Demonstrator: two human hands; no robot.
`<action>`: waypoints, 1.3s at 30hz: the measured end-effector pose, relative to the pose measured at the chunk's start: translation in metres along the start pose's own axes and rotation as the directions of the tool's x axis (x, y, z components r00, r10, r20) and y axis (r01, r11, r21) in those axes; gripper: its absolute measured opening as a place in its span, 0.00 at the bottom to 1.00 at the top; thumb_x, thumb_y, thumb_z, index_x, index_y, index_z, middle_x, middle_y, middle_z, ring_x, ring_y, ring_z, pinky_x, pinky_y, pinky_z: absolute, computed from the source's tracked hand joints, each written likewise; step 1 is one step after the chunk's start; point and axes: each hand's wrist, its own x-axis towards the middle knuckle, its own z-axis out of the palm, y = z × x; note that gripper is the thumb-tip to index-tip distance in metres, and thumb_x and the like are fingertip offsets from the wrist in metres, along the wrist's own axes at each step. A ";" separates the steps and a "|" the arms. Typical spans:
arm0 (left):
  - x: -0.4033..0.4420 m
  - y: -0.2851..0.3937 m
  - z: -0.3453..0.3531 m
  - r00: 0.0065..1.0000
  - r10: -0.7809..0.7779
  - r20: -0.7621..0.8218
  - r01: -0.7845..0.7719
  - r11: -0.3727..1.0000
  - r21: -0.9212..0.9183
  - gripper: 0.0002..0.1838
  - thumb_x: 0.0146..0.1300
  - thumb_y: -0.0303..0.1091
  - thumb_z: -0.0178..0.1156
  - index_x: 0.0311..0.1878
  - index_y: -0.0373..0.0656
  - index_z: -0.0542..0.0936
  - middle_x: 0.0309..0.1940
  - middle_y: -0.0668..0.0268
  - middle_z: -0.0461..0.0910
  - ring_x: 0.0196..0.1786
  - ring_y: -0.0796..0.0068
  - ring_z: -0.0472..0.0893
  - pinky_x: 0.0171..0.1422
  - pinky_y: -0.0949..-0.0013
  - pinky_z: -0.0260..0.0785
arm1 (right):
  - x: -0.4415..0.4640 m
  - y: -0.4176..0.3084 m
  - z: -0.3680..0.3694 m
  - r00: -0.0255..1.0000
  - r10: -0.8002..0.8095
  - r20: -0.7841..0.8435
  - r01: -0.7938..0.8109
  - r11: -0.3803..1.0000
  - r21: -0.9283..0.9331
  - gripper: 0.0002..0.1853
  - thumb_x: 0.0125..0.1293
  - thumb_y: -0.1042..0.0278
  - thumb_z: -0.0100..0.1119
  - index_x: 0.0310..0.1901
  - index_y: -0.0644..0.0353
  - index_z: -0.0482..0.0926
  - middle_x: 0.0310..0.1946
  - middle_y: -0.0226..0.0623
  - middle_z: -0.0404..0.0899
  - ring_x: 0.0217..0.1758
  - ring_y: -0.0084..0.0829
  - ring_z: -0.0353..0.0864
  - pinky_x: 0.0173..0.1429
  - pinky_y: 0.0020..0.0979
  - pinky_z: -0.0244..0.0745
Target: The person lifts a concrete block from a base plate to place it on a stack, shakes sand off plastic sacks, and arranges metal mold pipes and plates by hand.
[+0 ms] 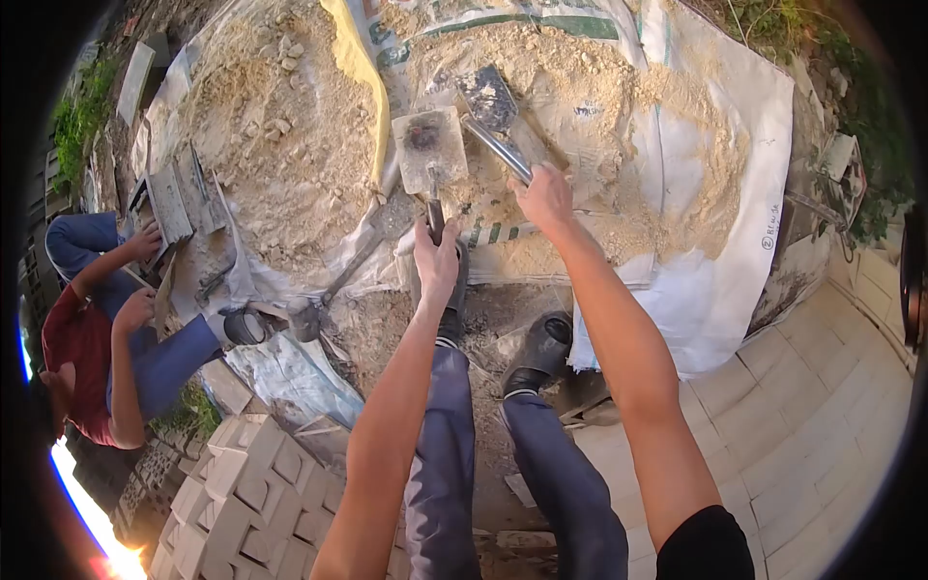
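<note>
My left hand (436, 259) is closed around the dark handle of a square-bladed trowel (447, 130). Its pale, dusty blade points away from me and has a dark patch in the middle. In my right hand (546, 201) is a shiny metal bar (495, 145), its far end reaching to the right of the trowel blade. Just beyond the bar lies a dark, flat rectangular piece (490, 97) dusted with powder; whether it joins the bar I cannot tell. Both hands are above sandy, crumbly material (599, 87) spread over white sacks (735, 164).
At left, another person in a red shirt (82, 338) sits with hands at a grey block-shaped object (170, 205). A long-handled tool (348, 263) lies between us. Stacked pale bricks (246, 483) stand at lower left; a pale block surface (773, 406) lies at right.
</note>
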 end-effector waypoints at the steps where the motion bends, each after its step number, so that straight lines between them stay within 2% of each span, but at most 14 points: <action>1: -0.010 -0.003 -0.006 0.998 -0.054 0.015 0.054 0.998 -0.044 0.14 0.65 0.38 0.57 0.44 0.37 0.70 0.23 0.71 0.68 0.24 0.81 0.68 0.28 0.72 0.62 | -0.016 -0.004 0.001 0.998 0.036 0.046 -0.042 0.991 0.128 0.18 0.56 0.58 0.66 0.35 0.67 0.78 0.37 0.51 0.77 0.39 0.45 0.80 0.44 0.41 0.75; 4: -0.048 -0.007 -0.019 0.995 0.017 -0.094 -0.029 0.990 -0.135 0.13 0.68 0.38 0.54 0.47 0.38 0.70 0.28 0.71 0.70 0.27 0.81 0.67 0.31 0.73 0.62 | -0.071 -0.027 0.036 0.994 -0.057 0.095 0.020 0.937 0.349 0.20 0.57 0.55 0.65 0.33 0.69 0.78 0.32 0.52 0.78 0.38 0.48 0.80 0.44 0.42 0.73; 9: -0.093 -0.065 -0.079 0.893 -0.449 0.019 0.335 0.638 -0.693 0.17 0.70 0.35 0.52 0.57 0.41 0.64 0.42 0.65 0.76 0.38 0.76 0.78 0.38 0.72 0.72 | -0.159 -0.093 0.119 0.979 -0.158 0.130 0.063 0.836 0.546 0.21 0.56 0.57 0.65 0.33 0.73 0.78 0.34 0.57 0.77 0.42 0.53 0.77 0.47 0.44 0.71; 21: -0.102 -0.204 -0.202 0.861 -0.501 -0.089 0.470 0.851 -0.235 0.14 0.67 0.34 0.54 0.52 0.40 0.70 0.39 0.66 0.77 0.37 0.74 0.77 0.40 0.66 0.70 | -0.241 -0.116 0.260 0.937 -0.272 0.218 0.086 0.787 0.611 0.19 0.61 0.72 0.55 0.52 0.71 0.69 0.49 0.52 0.71 0.51 0.47 0.74 0.55 0.41 0.69; 23: -0.101 -0.162 -0.177 0.848 -0.439 -0.296 0.428 0.898 -0.104 0.12 0.63 0.30 0.54 0.49 0.38 0.72 0.41 0.61 0.77 0.39 0.67 0.77 0.42 0.62 0.68 | -0.236 -0.105 0.241 0.946 -0.289 0.148 0.113 0.719 0.685 0.15 0.61 0.75 0.53 0.50 0.69 0.72 0.45 0.50 0.75 0.47 0.42 0.77 0.52 0.37 0.71; 24: -0.093 -0.143 -0.168 0.860 0.000 -0.510 0.211 0.910 0.356 0.12 0.63 0.29 0.54 0.48 0.38 0.72 0.42 0.58 0.76 0.41 0.63 0.76 0.45 0.60 0.68 | -0.229 -0.097 0.232 0.969 -0.241 0.063 0.126 0.693 0.710 0.14 0.61 0.76 0.53 0.48 0.68 0.73 0.41 0.48 0.77 0.43 0.40 0.79 0.50 0.35 0.73; 25: -0.083 -0.123 -0.159 0.746 0.475 -0.467 0.075 0.636 0.768 0.12 0.62 0.29 0.53 0.48 0.37 0.73 0.43 0.54 0.76 0.44 0.58 0.75 0.48 0.59 0.67 | -0.217 -0.088 0.220 0.996 -0.083 0.017 0.041 0.644 0.764 0.11 0.60 0.76 0.52 0.45 0.68 0.74 0.39 0.49 0.77 0.43 0.44 0.78 0.50 0.38 0.72; 26: -0.070 -0.094 -0.145 0.850 0.410 -0.331 -0.106 0.748 0.655 0.12 0.63 0.29 0.53 0.49 0.37 0.73 0.44 0.52 0.75 0.47 0.55 0.74 0.52 0.57 0.66 | -0.202 -0.075 0.203 0.996 0.083 -0.014 -0.037 0.581 0.813 0.09 0.59 0.77 0.51 0.42 0.68 0.75 0.37 0.50 0.78 0.43 0.48 0.77 0.50 0.42 0.71; 30: -0.019 -0.067 -0.081 0.960 0.270 0.072 -0.269 0.824 0.499 0.16 0.62 0.35 0.55 0.51 0.37 0.72 0.45 0.50 0.75 0.56 0.50 0.70 0.60 0.53 0.62 | -0.133 0.009 0.144 0.771 0.532 -0.350 -0.288 0.781 0.554 0.20 0.59 0.75 0.52 0.53 0.70 0.63 0.53 0.54 0.61 0.52 0.48 0.68 0.55 0.41 0.66; 32: 0.000 -0.100 -0.051 0.946 0.030 -0.322 0.192 0.750 0.633 0.22 0.60 0.42 0.57 0.52 0.35 0.72 0.50 0.47 0.73 0.58 0.49 0.69 0.62 0.54 0.61 | -0.110 0.069 0.111 0.661 0.514 -0.547 -0.375 0.857 0.353 0.22 0.58 0.74 0.55 0.54 0.68 0.63 0.54 0.54 0.60 0.55 0.50 0.67 0.58 0.43 0.65; 33: 0.004 -0.095 -0.046 0.948 0.035 -0.315 0.181 0.756 0.629 0.22 0.60 0.42 0.57 0.52 0.35 0.72 0.50 0.47 0.73 0.58 0.49 0.69 0.62 0.54 0.61 | -0.103 0.089 0.082 0.612 0.586 -0.531 -0.468 0.810 0.354 0.23 0.58 0.73 0.55 0.55 0.68 0.63 0.54 0.53 0.60 0.57 0.51 0.67 0.60 0.43 0.65; 36: 0.022 -0.088 -0.043 0.987 -0.101 -0.121 0.145 0.886 0.441 0.28 0.60 0.47 0.55 0.51 0.28 0.72 0.46 0.41 0.76 0.51 0.43 0.75 0.56 0.53 0.65 | -0.091 0.175 0.029 0.586 0.479 -0.654 -0.556 0.824 0.107 0.26 0.59 0.68 0.56 0.57 0.68 0.62 0.57 0.53 0.60 0.60 0.52 0.66 0.63 0.44 0.64; 37: 0.031 -0.102 -0.043 0.971 -0.240 0.000 0.219 0.885 0.411 0.25 0.63 0.46 0.53 0.48 0.28 0.74 0.41 0.40 0.78 0.47 0.40 0.76 0.52 0.52 0.66 | -0.088 0.204 0.016 0.694 0.408 -0.594 -0.514 0.858 -0.011 0.28 0.59 0.65 0.57 0.58 0.68 0.61 0.59 0.53 0.59 0.61 0.52 0.65 0.61 0.45 0.66; 39: 0.004 -0.084 -0.039 0.997 0.031 -0.075 -0.001 0.928 0.372 0.22 0.66 0.43 0.51 0.46 0.29 0.75 0.41 0.41 0.78 0.46 0.41 0.77 0.49 0.53 0.67 | -0.083 0.250 0.016 0.788 0.341 -0.512 -0.458 0.881 -0.118 0.29 0.60 0.62 0.58 0.59 0.69 0.61 0.62 0.54 0.59 0.62 0.51 0.65 0.59 0.46 0.67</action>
